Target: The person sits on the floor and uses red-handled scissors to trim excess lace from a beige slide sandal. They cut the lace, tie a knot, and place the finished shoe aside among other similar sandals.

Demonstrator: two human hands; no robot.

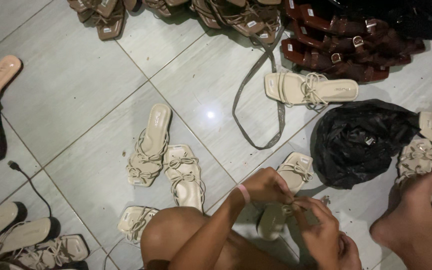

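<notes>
Nearest: person is sitting on the tiled floor [76, 85], bare knee [176, 235] up at frame bottom, foot [406, 220] out at lower R.

Both hands are working on one cream strappy sandal [288, 192], lying on the floor just ahead of the knee, toe end pointing away. Left hand [266, 185], pink band at wrist, is pinching down over the sandal's middle; right hand [321, 227] is pinching a thin strap or bow at about the same spot. Both closed on it, fingertips nearly touching.

Judgement: step in hand looks like tying or fitting the bow strap, mid-way. Next move prob. calls for a steady pinch w/ one hand while the other draws the cord snug; small pull, fine control.

Further out: finished-looking cream pair [168, 160] side by side at centre, black plastic bag [361, 142] to the R, grey strap loop [256, 100], single cream sandal [311, 89] beyond. Farthest: tan sandals [236, 17] and dark red-brown sandals [346, 47] in rows at top.

Hard to see: the knot itself is hidden under the fingers; sandal heel is in shadow. Dim light. Piles at L and R edges are cut off.
</notes>
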